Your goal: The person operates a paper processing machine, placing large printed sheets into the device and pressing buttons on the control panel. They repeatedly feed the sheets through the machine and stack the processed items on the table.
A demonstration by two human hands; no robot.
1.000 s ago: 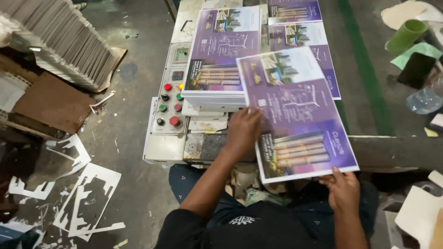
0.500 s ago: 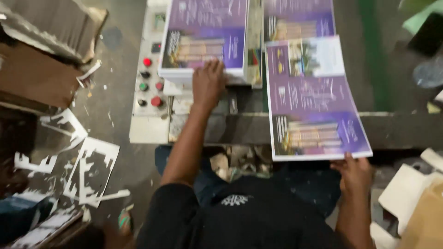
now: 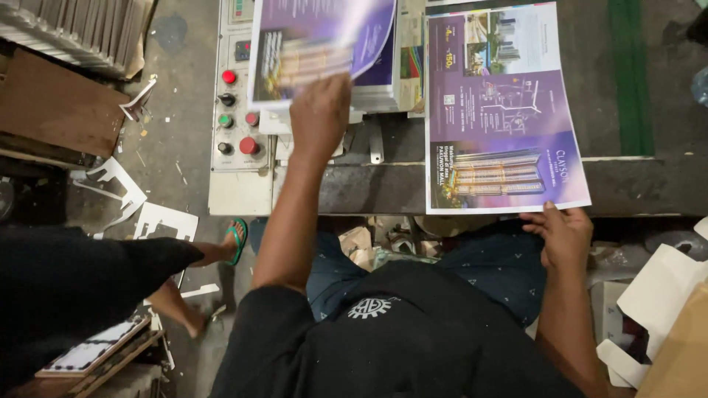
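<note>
My left hand (image 3: pixel 318 114) grips the near edge of a purple printed sheet (image 3: pixel 317 44) and lifts it, blurred, off a stack of like sheets (image 3: pixel 383 66) on the machine table. My right hand (image 3: pixel 565 237) holds the near edge of a second purple printed sheet (image 3: pixel 501 110), which lies flat on the dark table (image 3: pixel 634 184) and overhangs its front edge. Both arms reach out from my dark shirt at the bottom of the view.
A cream control panel (image 3: pixel 237 125) with red, green and black buttons stands left of the stack. Another person's dark sleeve (image 3: pixel 81 287) and a foot in a green sandal (image 3: pixel 234 239) are at the left. Cardboard scraps (image 3: pixel 140 214) litter the floor; white boxes (image 3: pixel 664 295) sit at right.
My left hand has risen from pressing on the stack to lifting its top sheet. The right-hand sheet has slid a little further onto the table. The view has moved closer.
</note>
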